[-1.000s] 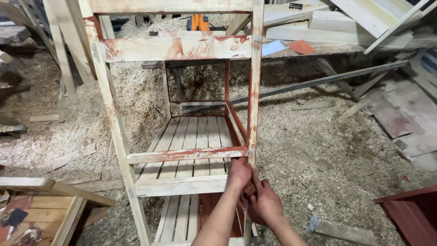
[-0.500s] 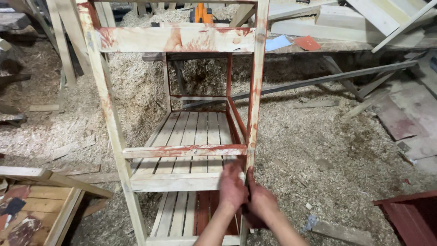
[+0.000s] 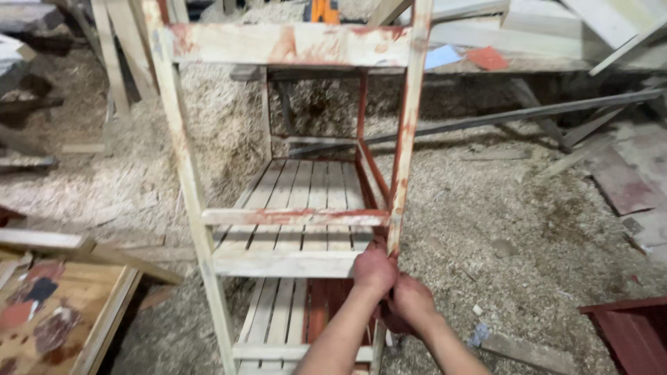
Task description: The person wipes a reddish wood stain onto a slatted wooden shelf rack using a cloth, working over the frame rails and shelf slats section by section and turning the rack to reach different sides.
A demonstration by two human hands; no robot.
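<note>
Had both hands clamped low on the rack's front post (image 3: 401, 201), left hand (image 3: 373, 269) just above right hand (image 3: 411, 303), rack (image 3: 292, 215) standing upright in the sawdust. Next move probably needed a steady grip.

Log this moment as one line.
left hand: gripping post | right hand: on post, below left | shelf frame: upright on sawdust floor

sawdust floor (image 3: 500, 229) | loose planks (image 3: 542, 28) | dark-red box (image 3: 629, 330) | paint-stained board (image 3: 48, 312)
</note>
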